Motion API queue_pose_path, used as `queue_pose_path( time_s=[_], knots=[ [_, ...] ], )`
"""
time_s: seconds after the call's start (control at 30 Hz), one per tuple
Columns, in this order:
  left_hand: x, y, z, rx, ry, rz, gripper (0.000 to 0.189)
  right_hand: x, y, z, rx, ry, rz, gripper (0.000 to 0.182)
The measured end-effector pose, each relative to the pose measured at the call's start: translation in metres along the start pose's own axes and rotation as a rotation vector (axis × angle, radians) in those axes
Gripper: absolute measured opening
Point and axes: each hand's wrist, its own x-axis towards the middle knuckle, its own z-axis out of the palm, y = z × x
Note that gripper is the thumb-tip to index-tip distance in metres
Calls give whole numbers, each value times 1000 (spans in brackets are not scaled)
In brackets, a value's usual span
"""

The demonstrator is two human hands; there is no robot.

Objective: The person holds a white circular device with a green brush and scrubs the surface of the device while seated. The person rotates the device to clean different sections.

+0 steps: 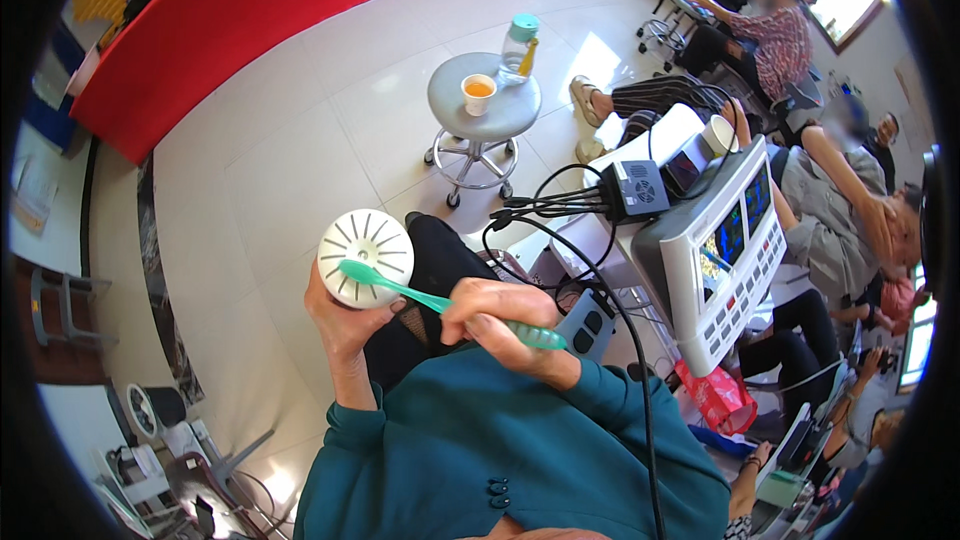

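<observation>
In the head view, my left hand [342, 331] is wrapped around a white round object [368, 244], its slotted face turned up. Dark slits radiate from a small centre on that face. My right hand [508, 319] grips a green toothbrush [412, 294] by its ribbed handle. The toothbrush head lies over the slotted face; whether the bristles touch it I cannot tell. My fingers and palm hide the lower part of the white object. Both hands are above my dark-trousered lap.
Ahead stands a wheeled stool [450, 109] with a paper cup [478, 94] of orange liquid and a teal-lidded bottle [519, 51]. A console with screens [712, 255] stands at the right, a black cable [637, 337] hanging beside my right arm. Several people sit beyond it.
</observation>
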Motion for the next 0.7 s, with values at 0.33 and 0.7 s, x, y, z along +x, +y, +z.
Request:
queue_pose_path(
  time_s=[0.33, 0.7],
  knots=[
    [2, -3, -7, -58, 57, 60, 74, -4, -1, -1, -32, 14, -17, 18],
    [4, -5, -7, -112, 95, 58, 74, -9, -4, -9, -72, 53, 42, 15]
  ],
)
